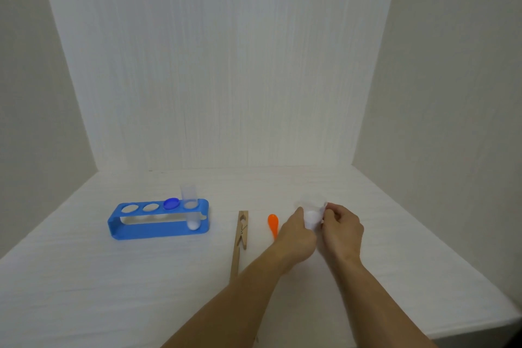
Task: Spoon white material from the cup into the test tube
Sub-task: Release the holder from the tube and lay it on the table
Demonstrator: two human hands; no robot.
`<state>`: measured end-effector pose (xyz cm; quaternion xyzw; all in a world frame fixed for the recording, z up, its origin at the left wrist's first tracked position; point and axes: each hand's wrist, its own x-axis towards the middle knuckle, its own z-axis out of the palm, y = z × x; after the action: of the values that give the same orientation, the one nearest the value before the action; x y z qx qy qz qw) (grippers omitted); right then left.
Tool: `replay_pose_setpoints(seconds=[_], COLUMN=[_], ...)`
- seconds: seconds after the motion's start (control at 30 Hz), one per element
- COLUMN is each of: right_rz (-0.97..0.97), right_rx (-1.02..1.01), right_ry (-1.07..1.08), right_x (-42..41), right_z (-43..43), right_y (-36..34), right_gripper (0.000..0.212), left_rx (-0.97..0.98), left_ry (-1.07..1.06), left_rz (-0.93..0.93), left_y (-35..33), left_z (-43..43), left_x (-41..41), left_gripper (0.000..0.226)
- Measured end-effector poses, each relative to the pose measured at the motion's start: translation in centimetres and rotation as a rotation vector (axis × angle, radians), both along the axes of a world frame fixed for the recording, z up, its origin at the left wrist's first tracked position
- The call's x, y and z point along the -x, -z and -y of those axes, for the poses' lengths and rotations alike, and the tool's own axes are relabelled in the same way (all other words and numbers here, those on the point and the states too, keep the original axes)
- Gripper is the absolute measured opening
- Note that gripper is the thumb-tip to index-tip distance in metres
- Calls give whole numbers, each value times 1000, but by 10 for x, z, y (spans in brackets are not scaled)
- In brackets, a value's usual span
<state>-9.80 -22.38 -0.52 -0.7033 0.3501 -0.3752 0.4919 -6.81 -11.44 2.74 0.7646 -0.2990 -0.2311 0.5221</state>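
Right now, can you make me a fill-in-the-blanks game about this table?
1. The test tube stands in the ____ rack.
2. The spoon lying on the table is ____.
3. Both hands, left and right, hold the clear ____.
4. The wooden clamp lies between the rack and the ____.

Missing words: blue; orange; cup; spoon

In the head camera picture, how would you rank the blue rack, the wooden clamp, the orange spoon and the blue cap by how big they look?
1. blue rack, the largest.
2. wooden clamp, long but thin; its near end runs behind the left forearm.
3. orange spoon and blue cap look about alike; the left hand hides part of the spoon, so I won't rank them.
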Motion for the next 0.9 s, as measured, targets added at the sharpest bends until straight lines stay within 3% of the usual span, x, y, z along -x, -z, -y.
replay_pose_setpoints(seconds=[0.2, 0.37, 0.53, 0.67, 0.77, 0.9], right_rz=[-10, 80, 220, -61, -351, -501], right_rx=[13, 82, 280, 527, 546, 544], right_ry=[5, 90, 58, -123, -256, -316], right_x=[0, 3, 8, 10, 11, 11], right_z=[-1, -2, -12, -24, -34, -47], right_y=[0, -3, -16, -22, -20, -20], right_gripper=[27, 30, 33, 25, 13, 23], left_rx=[24, -84, -352, -455, -523, -576], left_ry=[7, 5, 76, 153, 207, 261], left_rz=[45, 320, 667, 719, 749, 780], left_y=[-1, 0, 3, 6, 9, 12], left_z=[-5, -26, -53, -68, -73, -74], left_x=[-4, -19, -41, -48, -48, -48], left_gripper=[49, 55, 59, 79, 87, 88])
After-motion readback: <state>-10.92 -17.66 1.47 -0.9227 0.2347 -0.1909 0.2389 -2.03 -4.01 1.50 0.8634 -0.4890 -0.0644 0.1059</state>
